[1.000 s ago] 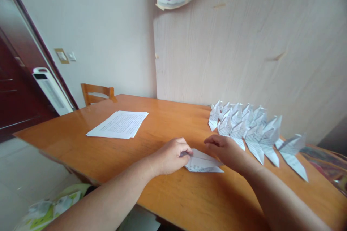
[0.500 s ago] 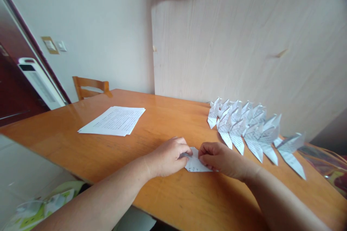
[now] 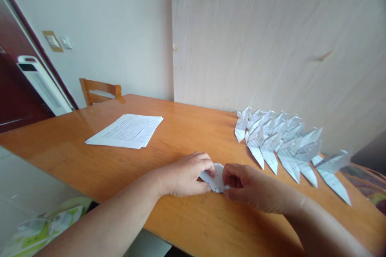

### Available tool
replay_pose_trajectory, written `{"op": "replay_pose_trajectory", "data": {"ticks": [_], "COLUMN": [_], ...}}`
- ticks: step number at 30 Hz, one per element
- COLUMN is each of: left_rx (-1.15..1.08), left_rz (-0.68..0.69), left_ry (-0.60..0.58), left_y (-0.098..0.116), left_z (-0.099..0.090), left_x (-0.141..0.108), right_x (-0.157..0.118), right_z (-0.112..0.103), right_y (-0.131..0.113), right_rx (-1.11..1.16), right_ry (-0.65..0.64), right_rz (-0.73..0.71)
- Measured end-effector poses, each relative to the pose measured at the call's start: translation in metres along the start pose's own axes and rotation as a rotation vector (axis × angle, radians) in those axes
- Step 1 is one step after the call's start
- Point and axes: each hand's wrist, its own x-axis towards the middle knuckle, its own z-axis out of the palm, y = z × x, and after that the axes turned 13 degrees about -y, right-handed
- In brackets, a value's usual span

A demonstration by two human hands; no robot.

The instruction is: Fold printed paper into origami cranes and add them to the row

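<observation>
A small piece of folded white paper (image 3: 217, 178) with print on it lies on the wooden table (image 3: 181, 136), between my two hands. My left hand (image 3: 193, 174) grips its left side, fingers on top and thumb along the near edge. On the right side my right hand (image 3: 245, 184) pinches the paper's edge with curled fingers. Parts of the paper are hidden under the fingers. Several folded paper birds (image 3: 280, 140), made of printed sheets, stand in rows to the right, beyond my right hand.
A stack of printed sheets (image 3: 126, 130) lies at the left of the table. A wooden chair (image 3: 101, 90) stands at the far left end. Along the back rises a pale wooden panel (image 3: 241, 48). Below the near left edge is a green and white bag (image 3: 48, 225).
My view has tilted down slightly and turned a little left. The right side of the paper, flat before, now looks narrower, with my right thumb at its near corner.
</observation>
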Motion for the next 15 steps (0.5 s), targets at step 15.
{"op": "replay_pose_trajectory", "data": {"ticks": [15], "left_rx": [-0.06], "left_rz": [-0.023], "left_ry": [-0.002], "left_y": [0.0023], "left_z": [-0.0036], "left_x": [-0.0038], "right_x": [0.0013], "right_z": [0.005], "right_y": [0.0061], "right_rx": [-0.041], "right_ry": [-0.007], "right_rz": [0.043]}}
